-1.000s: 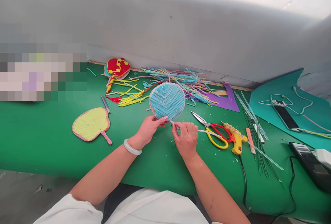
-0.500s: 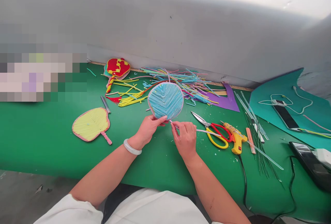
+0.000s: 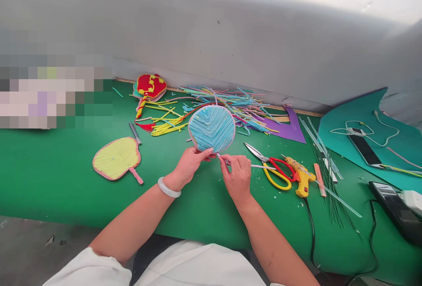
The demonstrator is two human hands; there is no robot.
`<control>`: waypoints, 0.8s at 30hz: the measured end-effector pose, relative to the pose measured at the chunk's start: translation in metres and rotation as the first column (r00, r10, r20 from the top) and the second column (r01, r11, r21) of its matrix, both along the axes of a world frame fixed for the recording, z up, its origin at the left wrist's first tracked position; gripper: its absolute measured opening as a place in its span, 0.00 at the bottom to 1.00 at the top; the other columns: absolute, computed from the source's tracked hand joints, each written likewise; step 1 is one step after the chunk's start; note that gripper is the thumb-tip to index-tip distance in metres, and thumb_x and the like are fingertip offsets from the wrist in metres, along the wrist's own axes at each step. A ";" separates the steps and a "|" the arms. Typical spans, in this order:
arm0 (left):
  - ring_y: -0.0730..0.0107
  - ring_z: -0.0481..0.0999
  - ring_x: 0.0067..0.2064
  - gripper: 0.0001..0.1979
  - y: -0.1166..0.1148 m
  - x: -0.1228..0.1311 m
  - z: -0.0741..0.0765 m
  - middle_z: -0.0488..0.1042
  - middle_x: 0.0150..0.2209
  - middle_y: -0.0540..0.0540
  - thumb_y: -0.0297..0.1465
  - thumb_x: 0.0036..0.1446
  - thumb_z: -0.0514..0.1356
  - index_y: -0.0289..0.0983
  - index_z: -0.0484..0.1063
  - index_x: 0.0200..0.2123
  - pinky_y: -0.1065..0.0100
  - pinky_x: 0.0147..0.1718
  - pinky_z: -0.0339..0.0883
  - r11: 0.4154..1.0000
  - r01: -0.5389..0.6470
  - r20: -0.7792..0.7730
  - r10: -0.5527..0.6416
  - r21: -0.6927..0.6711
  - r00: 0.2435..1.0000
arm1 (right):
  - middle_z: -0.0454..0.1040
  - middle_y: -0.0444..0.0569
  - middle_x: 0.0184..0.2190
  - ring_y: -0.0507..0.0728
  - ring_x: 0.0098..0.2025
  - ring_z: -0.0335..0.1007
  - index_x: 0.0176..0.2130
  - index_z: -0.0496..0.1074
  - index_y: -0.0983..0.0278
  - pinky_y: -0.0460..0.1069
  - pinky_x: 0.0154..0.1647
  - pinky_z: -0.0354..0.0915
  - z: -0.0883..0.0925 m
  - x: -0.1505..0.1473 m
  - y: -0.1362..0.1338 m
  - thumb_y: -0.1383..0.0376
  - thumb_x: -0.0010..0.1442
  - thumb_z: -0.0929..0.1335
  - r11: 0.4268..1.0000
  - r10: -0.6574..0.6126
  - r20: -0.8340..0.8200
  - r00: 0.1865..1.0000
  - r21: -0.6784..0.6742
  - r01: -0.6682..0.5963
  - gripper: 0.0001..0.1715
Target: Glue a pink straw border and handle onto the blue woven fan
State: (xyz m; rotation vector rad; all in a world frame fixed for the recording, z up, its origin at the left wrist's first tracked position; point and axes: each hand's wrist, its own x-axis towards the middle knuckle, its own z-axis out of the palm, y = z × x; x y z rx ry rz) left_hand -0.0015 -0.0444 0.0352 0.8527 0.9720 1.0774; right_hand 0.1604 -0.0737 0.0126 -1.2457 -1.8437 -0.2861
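My left hand [image 3: 191, 165] is closed on the lower edge of a round blue fan [image 3: 211, 128], thumb on its front. The fan's face is covered with slanting blue pipe cleaners and rimmed in pale pink. My right hand [image 3: 238, 174] pinches a pale lilac pipe cleaner [image 3: 263, 167] just below the fan. One end of it meets the fan's bottom edge, and the other sticks out to the right toward the scissors [image 3: 275, 167]. Whether that end is fixed to the fan I cannot tell.
A yellow leaf-shaped fan [image 3: 117, 159] lies at left, a red fan [image 3: 151, 86] behind it. Loose pipe cleaners [image 3: 227, 97] are heaped at the back. To the right are a yellow glue gun [image 3: 303, 181], thin green wires [image 3: 332, 202] and phones [image 3: 364, 147].
My right hand holds the lilac pipe cleaner at nearly the same spot; its free end reaches slightly less far right. The fan turns very slightly. My left hand keeps its hold.
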 end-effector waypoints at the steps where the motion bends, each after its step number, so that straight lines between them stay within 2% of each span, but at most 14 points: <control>1: 0.58 0.80 0.39 0.21 0.000 0.000 0.000 0.82 0.35 0.40 0.44 0.44 0.72 0.34 0.80 0.35 0.58 0.45 0.68 1.000 -0.001 -0.005 0.001 -0.001 1.000 | 0.73 0.46 0.29 0.56 0.33 0.65 0.39 0.70 0.61 0.51 0.37 0.58 0.000 0.001 0.001 0.65 0.66 0.67 1.000 -0.004 -0.022 1.000 -0.004 0.004 0.01; 6: 0.58 0.79 0.38 0.21 0.000 -0.001 0.000 0.82 0.35 0.40 0.44 0.43 0.73 0.33 0.81 0.34 0.59 0.44 0.68 1.000 0.000 -0.015 0.000 -0.005 1.000 | 0.73 0.46 0.30 0.55 0.33 0.66 0.37 0.70 0.61 0.51 0.37 0.59 -0.001 0.002 0.004 0.64 0.66 0.67 1.000 -0.009 -0.084 0.996 -0.021 0.008 0.03; 11: 0.59 0.79 0.39 0.20 0.000 0.000 -0.001 0.82 0.35 0.40 0.43 0.43 0.73 0.33 0.80 0.34 0.59 0.44 0.68 1.000 -0.003 -0.006 0.003 -0.012 1.000 | 0.73 0.46 0.29 0.55 0.34 0.66 0.37 0.70 0.61 0.52 0.37 0.59 -0.001 0.001 0.003 0.65 0.66 0.68 1.000 -0.001 -0.064 0.998 -0.017 0.000 0.03; 17: 0.58 0.78 0.44 0.21 -0.001 0.001 0.000 0.81 0.42 0.41 0.42 0.44 0.73 0.35 0.80 0.39 0.60 0.44 0.69 1.000 -0.002 0.032 0.003 -0.015 0.999 | 0.74 0.47 0.30 0.56 0.34 0.66 0.37 0.70 0.61 0.52 0.38 0.58 -0.001 0.000 0.003 0.66 0.65 0.68 1.000 0.002 -0.039 0.999 0.001 -0.002 0.02; 24: 0.62 0.79 0.39 0.20 -0.001 0.001 0.000 0.81 0.36 0.42 0.41 0.44 0.73 0.34 0.79 0.37 0.58 0.45 0.69 0.999 0.008 0.063 -0.006 -0.031 0.998 | 0.74 0.47 0.30 0.56 0.35 0.66 0.38 0.69 0.61 0.51 0.38 0.58 -0.002 0.000 0.003 0.66 0.65 0.68 1.000 -0.001 -0.027 1.000 0.024 0.001 0.02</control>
